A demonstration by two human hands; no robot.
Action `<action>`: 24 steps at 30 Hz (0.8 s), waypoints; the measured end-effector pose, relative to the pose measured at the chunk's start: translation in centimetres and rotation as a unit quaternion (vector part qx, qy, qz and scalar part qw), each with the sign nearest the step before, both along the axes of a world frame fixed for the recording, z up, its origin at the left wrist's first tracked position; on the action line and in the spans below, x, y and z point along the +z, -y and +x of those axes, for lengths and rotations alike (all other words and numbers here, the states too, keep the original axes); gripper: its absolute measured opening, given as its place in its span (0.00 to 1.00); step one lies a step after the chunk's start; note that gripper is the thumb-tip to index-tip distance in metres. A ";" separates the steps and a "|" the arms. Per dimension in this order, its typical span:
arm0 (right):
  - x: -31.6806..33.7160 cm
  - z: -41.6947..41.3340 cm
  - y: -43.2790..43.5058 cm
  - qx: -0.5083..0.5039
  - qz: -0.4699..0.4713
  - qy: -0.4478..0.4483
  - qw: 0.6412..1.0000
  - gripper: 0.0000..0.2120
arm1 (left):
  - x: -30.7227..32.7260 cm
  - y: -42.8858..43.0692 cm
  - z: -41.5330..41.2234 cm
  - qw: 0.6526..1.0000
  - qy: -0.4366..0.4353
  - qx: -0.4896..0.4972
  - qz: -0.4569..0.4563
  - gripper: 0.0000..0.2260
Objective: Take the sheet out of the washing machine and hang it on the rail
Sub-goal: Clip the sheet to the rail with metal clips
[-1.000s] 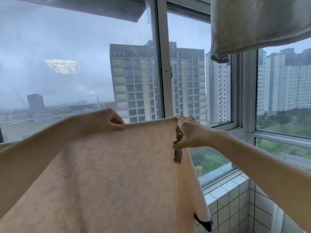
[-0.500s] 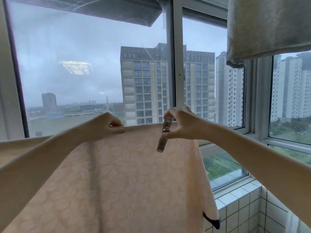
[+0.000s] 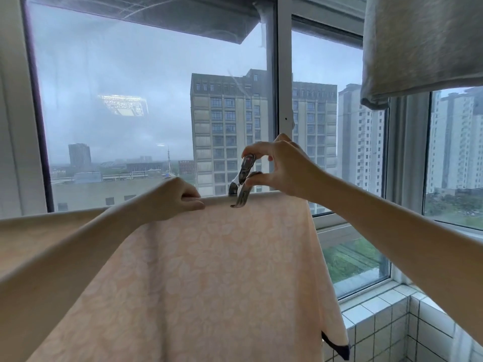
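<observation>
Press the metal clip (image 3: 241, 182), pinched in the right fingers (image 3: 258, 150), fully over the sheet (image 3: 209, 270) edge beside the left fingers (image 3: 192, 205) gripping it (rail hidden beneath).

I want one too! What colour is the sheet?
The sheet is pale peach with faint lighter flowers, best seen in the head view.

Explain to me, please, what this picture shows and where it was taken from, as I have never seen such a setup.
There is no machine here: these are a person's two bare hands, seen from a camera worn on the head. The left hand grips the top fold of a pale pink sheet, hung over a support hidden beneath it, presumably the rail. The right hand pinches a metal clip at that fold. A grey cloth hangs at upper right, before a window.
</observation>
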State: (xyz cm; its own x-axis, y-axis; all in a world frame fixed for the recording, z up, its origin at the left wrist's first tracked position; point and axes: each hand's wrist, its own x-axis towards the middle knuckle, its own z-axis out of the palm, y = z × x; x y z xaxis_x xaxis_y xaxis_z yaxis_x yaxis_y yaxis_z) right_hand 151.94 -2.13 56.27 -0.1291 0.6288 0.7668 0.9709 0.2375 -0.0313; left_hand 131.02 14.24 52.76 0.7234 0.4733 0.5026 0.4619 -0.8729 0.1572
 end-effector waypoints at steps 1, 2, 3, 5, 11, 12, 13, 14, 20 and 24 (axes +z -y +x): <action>0.2 0.0 -0.2 -0.001 0.009 -0.002 1.000 0.28 | 0.0 0.0 0.0 1.000 0.003 -0.001 0.002 0.10; 0.4 0.0 -0.4 -0.001 0.016 -0.001 1.000 0.27 | 0.0 0.0 0.1 1.000 0.006 -0.003 0.001 0.09; 0.5 0.0 -0.6 -0.002 0.017 0.000 1.000 0.27 | 0.0 0.1 0.1 1.000 0.008 -0.004 0.001 0.08; 0.6 0.0 -1.3 -0.004 0.006 0.004 1.000 0.26 | 0.0 0.1 0.3 1.000 0.005 -0.005 0.002 0.08; 0.4 0.1 -3.8 0.023 -0.077 -0.014 0.997 0.25 | 0.0 -0.1 0.3 1.000 0.001 -0.006 0.003 0.08; 0.5 0.1 -4.0 0.027 -0.090 -0.023 0.995 0.25 | 0.0 -0.1 0.3 1.000 0.000 -0.005 0.002 0.09; 0.6 0.2 -4.2 0.029 -0.101 -0.029 0.994 0.26 | 0.0 -0.2 0.2 1.000 -0.001 -0.003 0.001 0.09; 0.6 0.2 -4.4 0.031 -0.113 -0.035 0.993 0.27 | -0.1 -0.2 0.2 1.000 -0.002 -0.001 -0.001 0.10; 0.7 0.0 -4.5 0.031 -0.172 -0.060 0.983 0.35 | -0.1 -0.4 0.1 1.000 -0.006 0.004 -0.003 0.11; 0.8 -0.7 -3.8 0.008 -0.179 -0.051 0.982 0.37 | -0.2 -0.4 0.2 1.000 -0.009 0.003 0.007 0.11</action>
State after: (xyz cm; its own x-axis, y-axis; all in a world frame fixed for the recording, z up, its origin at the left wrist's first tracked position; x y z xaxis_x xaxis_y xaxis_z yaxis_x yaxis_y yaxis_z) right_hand 151.23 1.63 57.10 -0.0749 0.8596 0.5055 0.9545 0.2085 -0.2132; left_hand 131.17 14.64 52.58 0.7292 0.4709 0.4966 0.4700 -0.8720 0.1368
